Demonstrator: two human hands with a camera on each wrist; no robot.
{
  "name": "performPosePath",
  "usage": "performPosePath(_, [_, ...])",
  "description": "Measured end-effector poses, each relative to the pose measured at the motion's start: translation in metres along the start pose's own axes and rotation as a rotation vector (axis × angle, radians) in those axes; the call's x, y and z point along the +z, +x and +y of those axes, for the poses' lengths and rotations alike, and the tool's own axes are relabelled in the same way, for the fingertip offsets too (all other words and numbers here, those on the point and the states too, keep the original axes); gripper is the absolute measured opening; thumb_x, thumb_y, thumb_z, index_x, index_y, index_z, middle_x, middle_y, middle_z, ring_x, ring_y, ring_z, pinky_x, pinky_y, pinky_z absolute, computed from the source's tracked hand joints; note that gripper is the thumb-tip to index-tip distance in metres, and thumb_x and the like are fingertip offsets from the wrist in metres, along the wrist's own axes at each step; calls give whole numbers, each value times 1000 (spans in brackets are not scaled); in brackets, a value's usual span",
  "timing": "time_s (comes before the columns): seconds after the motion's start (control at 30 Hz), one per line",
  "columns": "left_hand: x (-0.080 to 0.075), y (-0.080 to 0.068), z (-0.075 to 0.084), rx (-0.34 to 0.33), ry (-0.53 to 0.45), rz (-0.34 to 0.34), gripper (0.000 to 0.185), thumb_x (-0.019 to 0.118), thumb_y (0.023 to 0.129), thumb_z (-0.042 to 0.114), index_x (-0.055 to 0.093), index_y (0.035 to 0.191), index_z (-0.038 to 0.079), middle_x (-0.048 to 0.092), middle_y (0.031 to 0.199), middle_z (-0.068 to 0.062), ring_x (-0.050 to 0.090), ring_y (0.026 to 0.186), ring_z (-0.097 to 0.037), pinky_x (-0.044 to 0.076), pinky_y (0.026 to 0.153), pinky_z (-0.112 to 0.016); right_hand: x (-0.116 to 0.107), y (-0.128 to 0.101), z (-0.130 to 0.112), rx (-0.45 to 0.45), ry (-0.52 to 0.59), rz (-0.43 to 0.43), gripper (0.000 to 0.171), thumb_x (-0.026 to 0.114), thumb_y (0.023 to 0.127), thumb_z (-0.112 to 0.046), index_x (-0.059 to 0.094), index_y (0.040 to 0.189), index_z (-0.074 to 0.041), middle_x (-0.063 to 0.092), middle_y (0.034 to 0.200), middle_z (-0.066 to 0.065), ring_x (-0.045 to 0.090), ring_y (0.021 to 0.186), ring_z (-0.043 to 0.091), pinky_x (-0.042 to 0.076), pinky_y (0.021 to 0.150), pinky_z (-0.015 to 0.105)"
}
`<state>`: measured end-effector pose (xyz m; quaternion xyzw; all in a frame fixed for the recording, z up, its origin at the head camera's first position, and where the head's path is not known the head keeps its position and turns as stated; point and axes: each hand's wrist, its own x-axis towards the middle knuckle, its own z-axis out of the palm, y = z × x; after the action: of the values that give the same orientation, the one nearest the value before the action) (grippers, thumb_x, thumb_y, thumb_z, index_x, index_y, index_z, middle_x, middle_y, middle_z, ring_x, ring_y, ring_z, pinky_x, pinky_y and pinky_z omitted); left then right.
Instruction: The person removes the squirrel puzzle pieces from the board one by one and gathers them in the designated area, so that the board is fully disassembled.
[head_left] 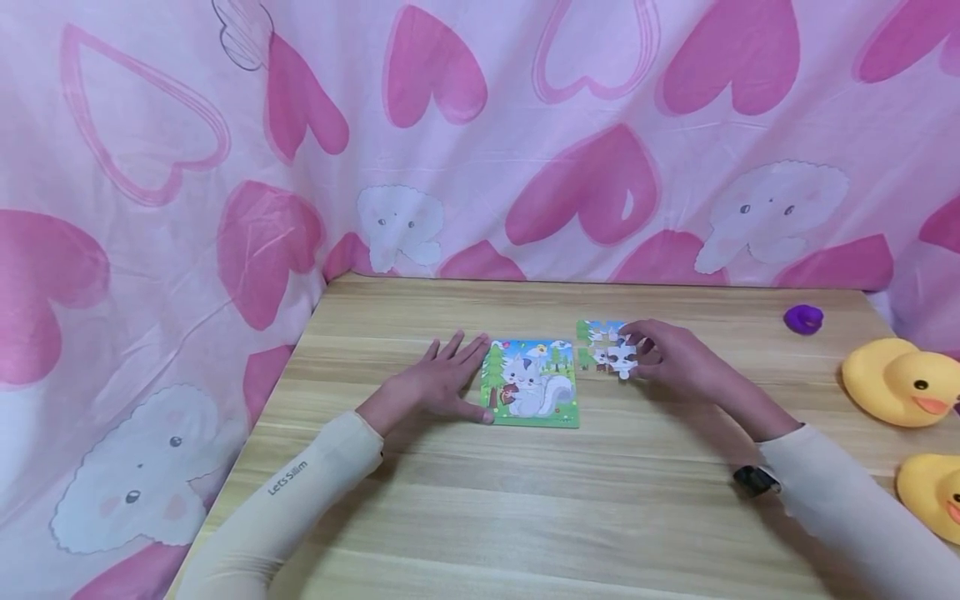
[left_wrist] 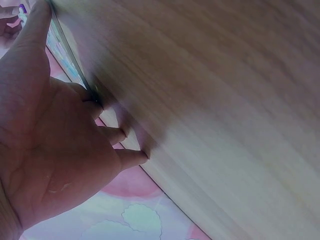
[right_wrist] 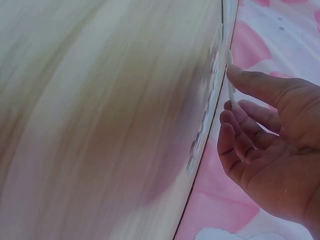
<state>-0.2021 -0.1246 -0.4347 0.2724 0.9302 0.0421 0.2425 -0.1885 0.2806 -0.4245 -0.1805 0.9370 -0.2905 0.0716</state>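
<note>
the right hand is closing its grip on a loose puzzle piece, thumb and fingertips pinching it at the edge of a small cluster of pieces just right of the squirrel puzzle board; the right wrist view is too blurred to confirm how firmly, so the pinch may be light. the left hand is lying flat and released, fingers straight on the surface, touching the board's left edge. a light pinch is risking the piece slipping or tilting as it is lifted, and the knuckles are sitting close enough to nudge the cluster apart. if the left hand is easing off, the board is likely sliding on the smooth wood
</note>
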Motion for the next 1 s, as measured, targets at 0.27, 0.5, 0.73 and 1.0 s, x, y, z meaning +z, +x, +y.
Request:
performPosePath(0.27, [0,2,0,4,0,8,130,65,82,85,-8,171,24,-11,180,8,-12,168,-31,-2,135,-62,-3,0,6,23,-37,-12,56,84,88,-5,62,140,-4,72,123,16,67,108,31,60,96,55])
performPosePath(0.5, [-2,-2,-1,-6,2,10,130,66,83,84,-8,171,24,-10,180,8,-12,168,-31,-1,135,-62,-2,3,9,16,-58,-21,55,85,88,-8,63,139,-5,74,121,15,68,105,29,60,93,51])
performPosePath(0.73, [-1,-1,-1,-2,-4,5,130,65,82,85,-7,171,24,-10,180,8,-12,168,-31,-1,135,-62,-1,2,11,16,-66,-31,55,85,88,-7,63,138,-5,75,120,13,67,103,27,59,91,49])
performPosePath(1.0, [0,0,0,-1,-8,4,130,66,82,84,-7,171,24,-10,180,8,-12,168,-31,-2,135,-62,1,1,9,48,-95,-34,57,85,88,-7,64,141,-9,75,119,13,68,104,28,61,92,52])
